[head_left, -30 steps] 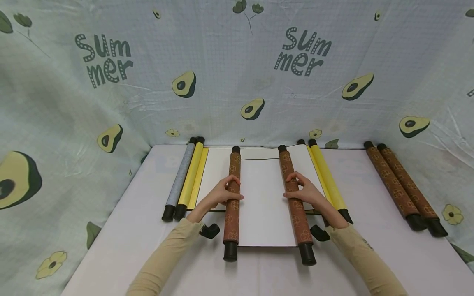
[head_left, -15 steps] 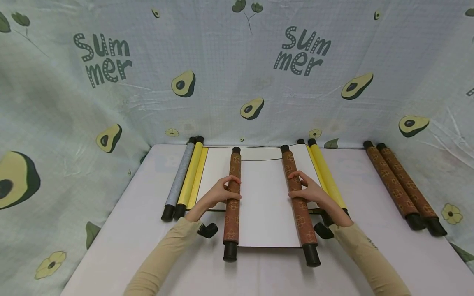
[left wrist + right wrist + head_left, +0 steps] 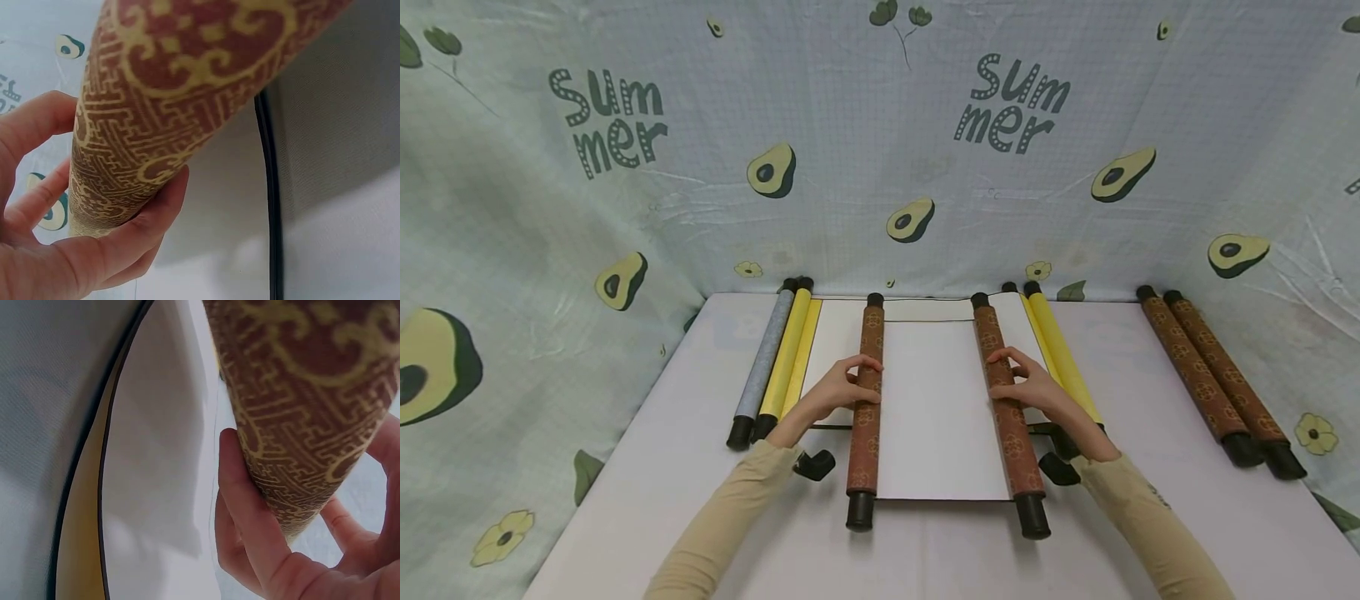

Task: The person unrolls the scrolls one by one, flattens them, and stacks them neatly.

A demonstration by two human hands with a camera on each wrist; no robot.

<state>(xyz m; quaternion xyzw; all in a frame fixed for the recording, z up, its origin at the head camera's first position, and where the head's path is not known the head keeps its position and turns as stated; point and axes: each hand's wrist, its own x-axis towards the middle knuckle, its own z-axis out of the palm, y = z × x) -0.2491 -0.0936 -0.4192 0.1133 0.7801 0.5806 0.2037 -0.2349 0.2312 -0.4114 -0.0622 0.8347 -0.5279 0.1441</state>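
1. A table (image 3: 647, 467) covered in white is lying under both hands, with avocado-print cloth (image 3: 865, 150) hanging behind and beside it
2. A yellow-edged scroll (image 3: 831, 350) is lying open beneath the grip, its yellow rolls sitting outward of each hand
3. A brown-patterned scroll (image 3: 936, 408) is lying on top of it, its white sheet stretching between the two hands
4. Two rolled brown scrolls (image 3: 1213, 379) are lying well apart from the right hand, out to its right
5. A grey rolled scroll (image 3: 765, 358) is lying just beyond the yellow roll, outward of the left hand
6. The left brown roll (image 3: 865, 396) is sitting inside the left hand (image 3: 837, 390), whose fingers and thumb are curling round it
7. The right brown roll (image 3: 1007, 408) is sitting inside the right hand (image 3: 1030, 387), which is gripping it with curled fingers, thumb underneath in the right wrist view
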